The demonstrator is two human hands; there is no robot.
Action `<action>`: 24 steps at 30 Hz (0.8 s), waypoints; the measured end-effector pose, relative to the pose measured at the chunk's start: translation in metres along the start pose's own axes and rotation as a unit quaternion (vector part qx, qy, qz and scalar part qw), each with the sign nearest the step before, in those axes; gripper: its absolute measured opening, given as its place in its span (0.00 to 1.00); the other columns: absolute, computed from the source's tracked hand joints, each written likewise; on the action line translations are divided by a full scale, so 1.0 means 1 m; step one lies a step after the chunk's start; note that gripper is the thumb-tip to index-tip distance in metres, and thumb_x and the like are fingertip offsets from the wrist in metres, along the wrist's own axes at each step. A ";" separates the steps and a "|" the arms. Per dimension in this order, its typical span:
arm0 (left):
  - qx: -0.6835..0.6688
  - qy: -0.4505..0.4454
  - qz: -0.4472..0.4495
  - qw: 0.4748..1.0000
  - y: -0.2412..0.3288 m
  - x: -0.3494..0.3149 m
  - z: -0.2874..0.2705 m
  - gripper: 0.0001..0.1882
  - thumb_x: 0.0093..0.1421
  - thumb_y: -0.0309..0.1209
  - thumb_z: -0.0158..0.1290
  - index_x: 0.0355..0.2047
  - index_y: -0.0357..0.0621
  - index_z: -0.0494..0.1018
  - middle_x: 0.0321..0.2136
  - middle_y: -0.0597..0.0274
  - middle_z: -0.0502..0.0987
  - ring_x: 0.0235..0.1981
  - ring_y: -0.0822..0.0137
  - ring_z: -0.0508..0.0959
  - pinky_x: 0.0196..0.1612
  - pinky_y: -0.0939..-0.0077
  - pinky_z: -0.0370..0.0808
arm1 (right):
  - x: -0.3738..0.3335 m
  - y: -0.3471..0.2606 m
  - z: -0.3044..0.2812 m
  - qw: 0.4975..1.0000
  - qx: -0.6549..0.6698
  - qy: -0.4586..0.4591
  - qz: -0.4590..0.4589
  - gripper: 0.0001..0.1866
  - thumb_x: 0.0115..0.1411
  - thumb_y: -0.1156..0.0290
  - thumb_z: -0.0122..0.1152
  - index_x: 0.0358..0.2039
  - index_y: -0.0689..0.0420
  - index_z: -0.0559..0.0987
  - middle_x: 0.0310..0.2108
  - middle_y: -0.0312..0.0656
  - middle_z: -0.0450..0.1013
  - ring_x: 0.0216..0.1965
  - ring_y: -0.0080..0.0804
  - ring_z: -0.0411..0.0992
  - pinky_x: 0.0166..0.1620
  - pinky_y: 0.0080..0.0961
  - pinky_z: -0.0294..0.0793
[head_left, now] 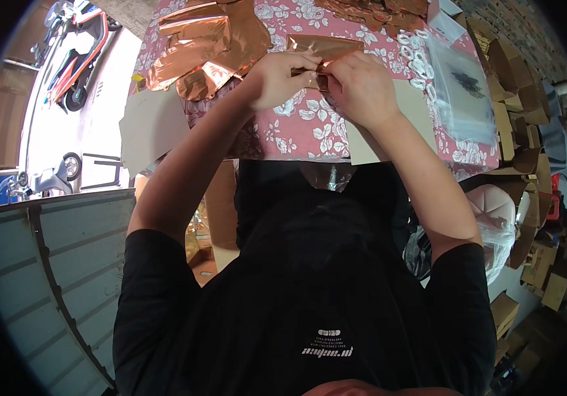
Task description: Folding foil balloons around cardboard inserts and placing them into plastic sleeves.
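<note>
Both hands meet over a copper-coloured foil sheet (336, 45) on the flowered pink tablecloth (300, 135). My left hand (280, 80) pinches the sheet's near edge with fingertips and thumb. Close beside it, my right hand (366, 89) has its fingers bent down onto the same edge. The fingertips nearly touch, and what lies between them is partly hidden. A pile of shiny copper foil (214, 43) sits left of my left hand. Under my right wrist lies a pale card sheet (366, 142).
More copper foil pieces (379, 14) lie at the far right. White rings (415, 63) and clear plastic bags (461, 92) rest along the table's right side. Another pale card (155, 125) overhangs the left edge. Cardboard boxes (521, 99) crowd the right; a motorbike (79, 56) stands outside left.
</note>
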State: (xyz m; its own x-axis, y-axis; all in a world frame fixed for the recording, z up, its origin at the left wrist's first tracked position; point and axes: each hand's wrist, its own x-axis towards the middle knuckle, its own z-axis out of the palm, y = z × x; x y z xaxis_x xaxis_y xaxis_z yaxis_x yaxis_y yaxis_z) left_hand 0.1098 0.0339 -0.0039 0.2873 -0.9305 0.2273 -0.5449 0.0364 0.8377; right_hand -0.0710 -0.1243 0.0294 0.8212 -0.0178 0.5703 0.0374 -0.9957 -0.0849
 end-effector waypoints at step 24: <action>0.323 0.007 0.157 0.933 0.035 -0.010 0.003 0.13 0.62 0.31 0.67 0.46 0.43 0.87 0.57 0.57 0.84 0.62 0.51 0.80 0.65 0.56 0.76 | -0.015 -0.003 -0.001 0.993 0.079 -0.071 0.051 0.06 0.58 0.71 0.72 0.37 0.53 0.90 0.35 0.40 0.79 0.43 0.45 0.79 0.50 0.42 0.81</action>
State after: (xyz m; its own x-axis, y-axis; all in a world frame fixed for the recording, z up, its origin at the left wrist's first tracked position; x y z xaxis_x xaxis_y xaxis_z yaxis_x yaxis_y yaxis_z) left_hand 0.0856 0.0433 0.0217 0.0414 -0.9058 0.4217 -0.9641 0.0747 0.2549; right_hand -0.0845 -0.1210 0.0219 0.8967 -0.0940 0.4325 0.0296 -0.9623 -0.2704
